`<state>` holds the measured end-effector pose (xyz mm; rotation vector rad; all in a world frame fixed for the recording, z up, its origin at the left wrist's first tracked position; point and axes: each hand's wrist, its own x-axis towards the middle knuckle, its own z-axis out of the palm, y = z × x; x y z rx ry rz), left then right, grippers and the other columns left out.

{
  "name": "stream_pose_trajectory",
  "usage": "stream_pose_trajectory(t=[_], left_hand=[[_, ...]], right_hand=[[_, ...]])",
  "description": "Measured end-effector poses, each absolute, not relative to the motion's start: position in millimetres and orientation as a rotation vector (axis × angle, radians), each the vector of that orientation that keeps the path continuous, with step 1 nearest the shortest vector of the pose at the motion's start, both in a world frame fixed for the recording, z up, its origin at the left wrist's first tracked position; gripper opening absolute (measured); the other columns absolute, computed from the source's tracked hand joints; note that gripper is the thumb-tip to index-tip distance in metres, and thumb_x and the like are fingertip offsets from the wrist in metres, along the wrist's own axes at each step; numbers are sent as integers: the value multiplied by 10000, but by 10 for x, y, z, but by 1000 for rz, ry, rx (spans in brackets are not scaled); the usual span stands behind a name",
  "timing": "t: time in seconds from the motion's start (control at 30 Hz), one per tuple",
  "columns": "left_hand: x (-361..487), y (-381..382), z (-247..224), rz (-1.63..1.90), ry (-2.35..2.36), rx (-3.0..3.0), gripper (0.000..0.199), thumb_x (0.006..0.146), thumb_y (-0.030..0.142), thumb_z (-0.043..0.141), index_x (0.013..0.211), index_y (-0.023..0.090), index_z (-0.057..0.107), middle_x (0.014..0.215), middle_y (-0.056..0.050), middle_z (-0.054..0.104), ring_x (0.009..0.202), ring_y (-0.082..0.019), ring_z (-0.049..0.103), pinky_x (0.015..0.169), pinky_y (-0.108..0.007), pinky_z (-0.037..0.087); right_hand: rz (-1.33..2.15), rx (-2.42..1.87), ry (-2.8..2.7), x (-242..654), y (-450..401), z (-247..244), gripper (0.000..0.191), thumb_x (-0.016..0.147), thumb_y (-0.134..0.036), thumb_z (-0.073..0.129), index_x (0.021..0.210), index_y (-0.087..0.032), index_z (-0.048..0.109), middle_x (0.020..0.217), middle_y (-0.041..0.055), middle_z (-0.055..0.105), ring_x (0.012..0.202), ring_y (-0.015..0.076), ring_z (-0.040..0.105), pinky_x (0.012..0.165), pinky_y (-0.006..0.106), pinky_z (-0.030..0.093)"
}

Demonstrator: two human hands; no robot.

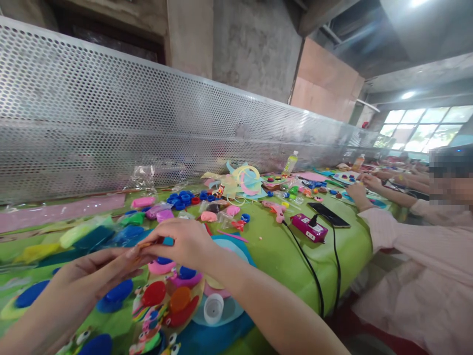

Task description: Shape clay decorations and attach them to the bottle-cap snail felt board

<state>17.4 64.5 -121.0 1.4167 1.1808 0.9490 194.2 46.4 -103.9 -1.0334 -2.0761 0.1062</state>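
My left hand [101, 268] and my right hand [186, 241] meet above the left part of the table, their fingertips pinched together. A small brownish-orange bit shows between the fingers, but the fingers cover most of it and its kind is unclear. Below my hands lie several small snail figures [180, 308] of coloured clay with bottle caps on them. An orange cap [180, 298], a red cap [153, 294] and a blue cap [117, 292] show among these. A white bottle cap [213, 308] lies open side up on a pale blue paper piece [234, 310] beside my right forearm.
Bags of coloured clay [86, 231], blue caps [183, 199] and paper cut-outs [246, 182] cover the far side. A pink glue gun [276, 211], purple power strip [309, 228], phone [328, 215] and cables lie right. A perforated metal panel [111, 113] borders the table; a co-worker [417, 236] sits right.
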Motion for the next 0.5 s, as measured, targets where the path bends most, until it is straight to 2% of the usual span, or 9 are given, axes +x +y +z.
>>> stream_pose_trajectory(t=[0.1,0.17,0.2,0.27,0.33,0.4,0.5], left_hand=[[132,678,-1148,878,1163,1295,584,338,590,822,757,205,689,903,-9,704,938,-214,622,717,-158,531],[145,655,-1066,917,1197,1191,632,300,548,845,784,180,674,910,-16,703,970,-199,607,696,-114,514],[161,631,-1023,951,1202,1139,677,277,554,843,800,162,664,915,-32,701,980,-200,604,698,-111,512],[195,576,-958,982,1145,1108,757,304,567,832,892,130,641,963,-64,689,998,-203,598,726,-128,514],[216,534,-950,946,993,1156,741,433,584,796,978,116,613,1029,-84,667,1004,-211,597,763,-179,524],[218,518,-997,866,887,1244,635,560,564,753,1004,132,612,1043,-78,662,973,-211,613,796,-229,528],[204,526,-1099,806,861,1385,523,595,508,758,991,185,647,1004,-45,677,920,-201,633,812,-242,523]], right_hand=[[100,-982,-2003,1981,504,-1052,87,842,-256,642,875,-179,666,847,-29,654,818,93,586,702,168,441],[119,-938,-1879,2035,524,-1050,78,830,-233,649,870,-166,655,859,-18,648,783,89,584,702,163,452],[137,-922,-1810,2058,529,-1049,129,813,-235,664,921,-167,642,907,-10,641,781,89,583,715,166,460],[180,-907,-1729,2077,529,-1054,385,764,-276,708,1113,-192,569,1049,9,607,823,101,584,759,186,472],[218,-911,-1768,2055,517,-1071,577,726,-313,734,1237,-222,481,1160,21,555,871,115,582,803,218,475],[215,-909,-1862,2009,499,-1094,529,728,-291,733,1205,-218,518,1172,23,552,953,132,569,859,243,457],[238,-881,-1969,1950,478,-1123,300,737,-234,728,1020,-199,635,1064,11,617,1011,148,554,894,260,434]])
